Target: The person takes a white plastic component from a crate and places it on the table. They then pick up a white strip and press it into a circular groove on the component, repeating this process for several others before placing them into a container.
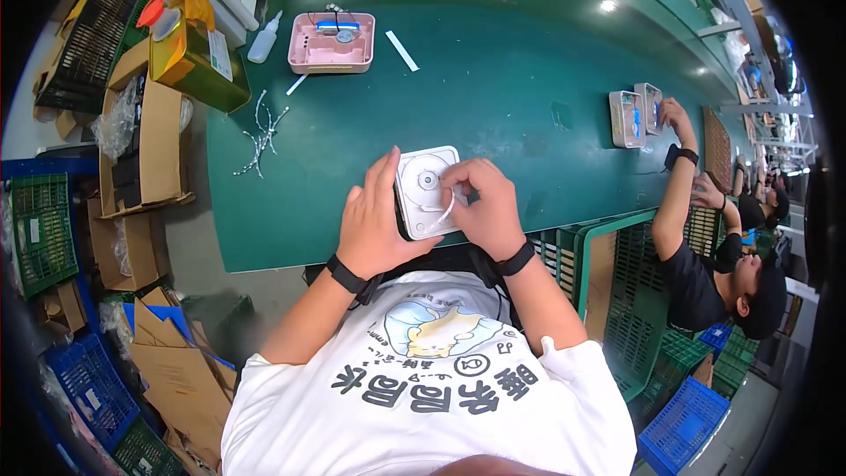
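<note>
Near the table's front edge, my left hand is wrapped round the left side of a white square plastic casing. Its upper face has a round recess with a small hub in the middle. Over the casing's right side, my right hand has its fingers pinched together on a thin white strip, which curves down over the face. Whether the strip is attached to the casing I cannot tell. Part of the casing's right edge is hidden behind my right fingers.
On the green table stand a pink casing with wires, a small bottle and a yellow can. White wires lie at left. A co-worker's hand touches casings at right, beyond a green crate.
</note>
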The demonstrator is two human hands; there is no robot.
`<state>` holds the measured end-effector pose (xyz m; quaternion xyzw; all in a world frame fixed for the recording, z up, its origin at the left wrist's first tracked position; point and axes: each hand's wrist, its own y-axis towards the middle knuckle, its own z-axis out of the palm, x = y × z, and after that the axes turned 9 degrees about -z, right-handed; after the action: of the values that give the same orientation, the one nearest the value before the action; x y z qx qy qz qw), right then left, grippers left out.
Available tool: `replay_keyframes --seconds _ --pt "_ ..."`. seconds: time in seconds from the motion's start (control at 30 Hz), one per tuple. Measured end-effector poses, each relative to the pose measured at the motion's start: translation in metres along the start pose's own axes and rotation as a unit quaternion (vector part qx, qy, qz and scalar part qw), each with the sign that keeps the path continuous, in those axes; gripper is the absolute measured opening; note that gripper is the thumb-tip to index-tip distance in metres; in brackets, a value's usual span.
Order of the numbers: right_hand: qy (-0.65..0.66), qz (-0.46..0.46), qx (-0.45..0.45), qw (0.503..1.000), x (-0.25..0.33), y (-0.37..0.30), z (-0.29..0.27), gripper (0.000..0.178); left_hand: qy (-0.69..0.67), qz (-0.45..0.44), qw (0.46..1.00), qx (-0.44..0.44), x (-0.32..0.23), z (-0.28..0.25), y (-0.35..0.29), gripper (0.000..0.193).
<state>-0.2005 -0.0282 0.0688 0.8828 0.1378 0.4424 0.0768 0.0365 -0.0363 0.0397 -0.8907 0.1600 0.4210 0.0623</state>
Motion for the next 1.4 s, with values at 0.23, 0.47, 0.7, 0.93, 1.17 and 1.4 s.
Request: replay_keyframes --seconds 0.23,0.47,0.7,0.93,1.17,1.4 --pt "0.000 0.037 -0.069 0.997 0.008 0.004 0.000 0.014 0.006 -0.009 1.000 -0.013 -0.003 0.001 -0.001 0.149" --pt "0.011 0.025 -0.065 0.998 0.010 0.003 0.001 0.015 0.025 0.015 0.999 -0.042 -0.004 0.001 -0.001 0.140" --pt "-0.002 0.048 -0.016 0.999 0.008 0.003 -0.008 0.019 0.024 0.014 0.999 -0.038 -0.004 0.000 0.001 0.135" --pt "0.083 0.101 -0.059 0.990 0.007 0.009 -0.002 0.019 0.034 0.005 0.999 -0.029 -0.005 0.000 -0.001 0.132" --pt "0.089 0.056 -0.032 0.994 0.000 0.007 0.004 0.022 0.034 0.010 0.999 -0.031 -0.003 0.001 0.000 0.130" --pt "0.059 0.028 0.003 0.998 0.000 0.007 -0.011 0.022 0.029 0.009 0.999 -0.031 -0.005 0.001 0.000 0.128"
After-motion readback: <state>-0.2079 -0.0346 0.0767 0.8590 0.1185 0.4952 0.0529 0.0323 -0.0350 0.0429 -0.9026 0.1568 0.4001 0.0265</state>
